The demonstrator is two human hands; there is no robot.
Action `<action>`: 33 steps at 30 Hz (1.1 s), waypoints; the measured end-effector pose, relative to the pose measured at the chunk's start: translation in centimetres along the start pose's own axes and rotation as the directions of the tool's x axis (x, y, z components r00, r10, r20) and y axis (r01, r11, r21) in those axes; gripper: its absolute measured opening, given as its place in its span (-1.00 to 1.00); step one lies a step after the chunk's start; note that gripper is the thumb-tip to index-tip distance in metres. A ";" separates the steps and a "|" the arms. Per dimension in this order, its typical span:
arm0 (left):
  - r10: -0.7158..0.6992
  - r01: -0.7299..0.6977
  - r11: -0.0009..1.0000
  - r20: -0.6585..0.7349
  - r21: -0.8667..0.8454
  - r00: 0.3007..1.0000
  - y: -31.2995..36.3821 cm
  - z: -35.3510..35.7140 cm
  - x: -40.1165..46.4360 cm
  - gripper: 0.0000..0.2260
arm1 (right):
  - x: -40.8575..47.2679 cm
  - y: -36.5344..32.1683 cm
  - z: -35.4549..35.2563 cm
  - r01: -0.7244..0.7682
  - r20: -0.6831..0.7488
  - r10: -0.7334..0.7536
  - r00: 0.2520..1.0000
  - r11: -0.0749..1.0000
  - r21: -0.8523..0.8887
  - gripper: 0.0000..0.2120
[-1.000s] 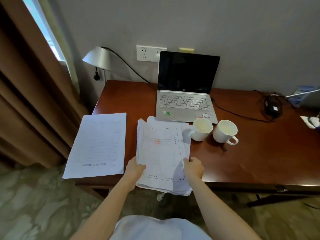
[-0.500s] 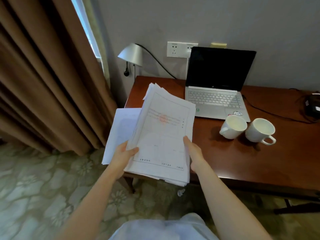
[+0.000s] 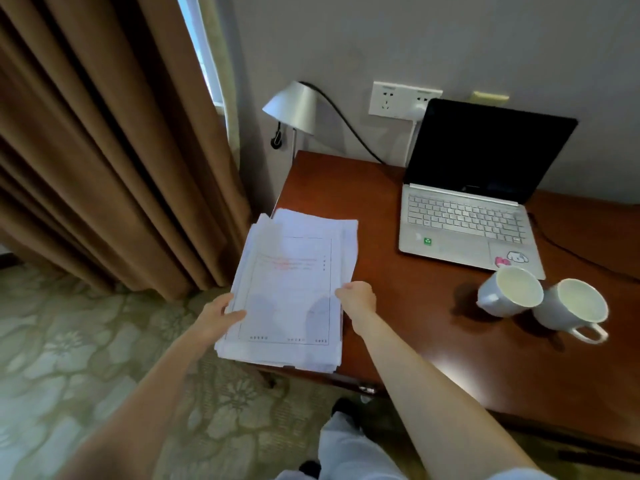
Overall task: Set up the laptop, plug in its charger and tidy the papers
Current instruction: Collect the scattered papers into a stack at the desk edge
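Observation:
A thick stack of white papers [image 3: 292, 289] with a red stamp lies over the left end of the brown desk [image 3: 415, 306], its near edge hanging past the desk front. My left hand [image 3: 218, 315] grips the stack's left edge and my right hand [image 3: 356, 299] holds its right edge. The open silver laptop [image 3: 467, 216] with a dark screen stands at the back of the desk. A white plug sits in the wall socket [image 3: 403, 98] behind the laptop, and a black cable [image 3: 581, 258] trails off its right side. The separate sheet seen earlier is hidden under the stack.
Two white mugs [image 3: 510, 294] [image 3: 571, 310] stand side by side in front of the laptop's right corner. A silver lamp [image 3: 294, 107] with a black cord is mounted left of the socket. Brown curtains [image 3: 104, 150] hang at the left over patterned carpet.
Both hands lifted the stack from the desk's middle, carried it left and lowered it over the sheet at the left end. My view swung left.

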State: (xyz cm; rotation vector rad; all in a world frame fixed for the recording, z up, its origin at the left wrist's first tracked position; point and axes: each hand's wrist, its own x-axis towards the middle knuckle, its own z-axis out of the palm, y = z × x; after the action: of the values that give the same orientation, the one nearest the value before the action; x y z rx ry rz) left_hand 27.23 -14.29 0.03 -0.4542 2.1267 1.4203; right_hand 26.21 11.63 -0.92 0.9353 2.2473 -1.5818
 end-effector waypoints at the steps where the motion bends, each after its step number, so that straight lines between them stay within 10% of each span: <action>1: -0.047 0.047 0.999 0.003 -0.002 0.999 0.2 -0.1 0.6 -0.48 | 0.6 -0.2 0.2 0.000 -0.019 -0.001 1.000 0.999 -0.044 -0.88; 5: -0.163 0.152 0.985 -0.163 -0.079 0.973 1.8 0.1 3.5 -0.32 | 2.8 -1.4 0.9 0.004 -0.039 -0.007 0.999 0.996 -0.091 -0.80; 14: -0.276 0.171 0.927 -0.297 -0.335 0.914 3.2 0.2 8.1 -0.76 | 5.4 -3.6 1.4 -0.011 -0.137 -0.026 0.990 0.964 -0.266 -0.79; 22: 0.165 -0.163 0.976 -0.002 -0.145 0.986 6.6 0.9 7.6 -0.75 | 5.2 -3.9 2.1 -0.020 -0.154 0.017 0.988 1.000 -0.020 -0.65; 27: 0.439 -0.413 0.891 0.129 -0.187 0.889 11.9 -0.6 5.9 -0.86 | 5.2 -4.1 -0.6 -0.047 -0.056 0.097 0.994 0.814 0.579 -0.11; 33: 0.669 -0.622 0.743 0.287 -0.245 0.686 19.3 -1.9 3.3 -0.80 | 3.0 -7.9 -4.9 0.166 0.016 -0.255 0.967 0.674 0.720 -0.25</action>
State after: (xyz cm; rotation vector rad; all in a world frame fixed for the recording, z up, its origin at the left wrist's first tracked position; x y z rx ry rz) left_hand 13.54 -8.46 12.94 0.5665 1.9626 1.8472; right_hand 19.78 15.54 5.37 0.7006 1.6775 -2.6428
